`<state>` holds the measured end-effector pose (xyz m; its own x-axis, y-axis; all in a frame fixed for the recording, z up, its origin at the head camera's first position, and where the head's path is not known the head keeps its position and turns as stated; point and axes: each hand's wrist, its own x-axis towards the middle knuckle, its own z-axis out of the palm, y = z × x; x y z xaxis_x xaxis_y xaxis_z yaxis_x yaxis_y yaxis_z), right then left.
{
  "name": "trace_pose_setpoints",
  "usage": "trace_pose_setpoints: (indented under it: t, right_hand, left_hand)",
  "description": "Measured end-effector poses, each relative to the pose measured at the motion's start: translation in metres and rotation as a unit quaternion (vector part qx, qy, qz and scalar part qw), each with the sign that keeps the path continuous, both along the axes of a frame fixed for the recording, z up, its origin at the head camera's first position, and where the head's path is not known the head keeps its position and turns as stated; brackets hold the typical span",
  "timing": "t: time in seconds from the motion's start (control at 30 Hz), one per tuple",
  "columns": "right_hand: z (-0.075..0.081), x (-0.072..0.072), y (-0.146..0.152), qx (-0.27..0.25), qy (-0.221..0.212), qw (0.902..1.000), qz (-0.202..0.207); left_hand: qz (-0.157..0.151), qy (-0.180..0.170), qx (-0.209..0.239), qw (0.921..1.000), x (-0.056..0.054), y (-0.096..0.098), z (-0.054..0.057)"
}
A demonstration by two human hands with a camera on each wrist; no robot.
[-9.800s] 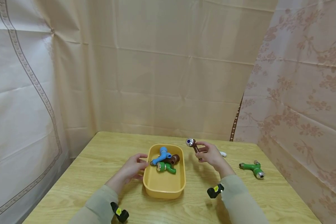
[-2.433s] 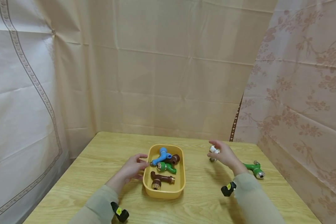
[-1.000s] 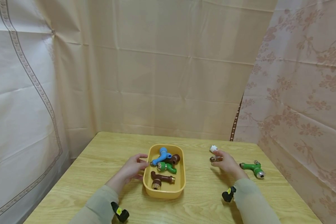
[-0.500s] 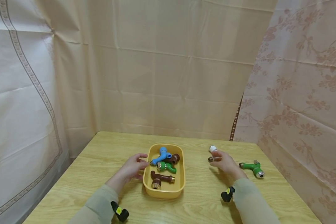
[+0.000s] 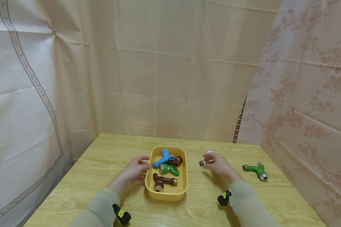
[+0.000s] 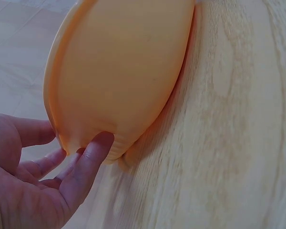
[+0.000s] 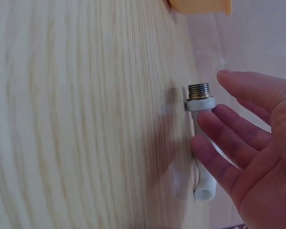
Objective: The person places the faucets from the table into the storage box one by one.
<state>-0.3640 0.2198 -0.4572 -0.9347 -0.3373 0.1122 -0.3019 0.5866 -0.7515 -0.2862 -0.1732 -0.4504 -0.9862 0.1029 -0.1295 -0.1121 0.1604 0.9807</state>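
Note:
My right hand (image 5: 221,164) has its fingers curled round a white faucet (image 7: 206,183) with a threaded metal end, right of the basin. In the head view the hand hides most of the faucet. My left hand (image 5: 134,171) rests its fingertips against the outside of the yellow basin (image 5: 167,197), at its left side. Inside the basin lie a blue faucet (image 5: 162,159), a green faucet (image 5: 170,170), a brown faucet (image 5: 177,161) partly under the blue one, and another brown faucet (image 5: 164,180) nearer the front.
Another green faucet (image 5: 257,170) with metal ends lies on the wooden table (image 5: 102,164) at the right, beyond my right hand. Beige cloth (image 5: 170,78) hangs behind the table, with patterned cloth along the right.
A brown faucet that my right hand held earlier now lies in the basin's front part. My right hand has since gripped the white faucet and moved left with it. The left hand stays put.

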Motion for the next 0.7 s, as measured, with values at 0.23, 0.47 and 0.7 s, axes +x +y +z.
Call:
trace_pose_setpoints:
  t: [0.23,0.47,0.7]
  right_hand:
    - [0.004,0.004,-0.017,-0.006,0.005,0.9991,0.041]
    - [0.005,0.003,-0.022,-0.008,0.006,0.9988,0.048]
    - [0.014,0.003,-0.017,-0.009,0.004,0.9997,0.02]
  left_hand:
    - [0.002,-0.001,0.004,1.0,0.0,0.0,0.0]
    - [0.001,0.0,0.006,1.0,0.0,0.0,0.0]
    - [0.0,0.0,0.001,1.0,0.001,0.0,0.001]
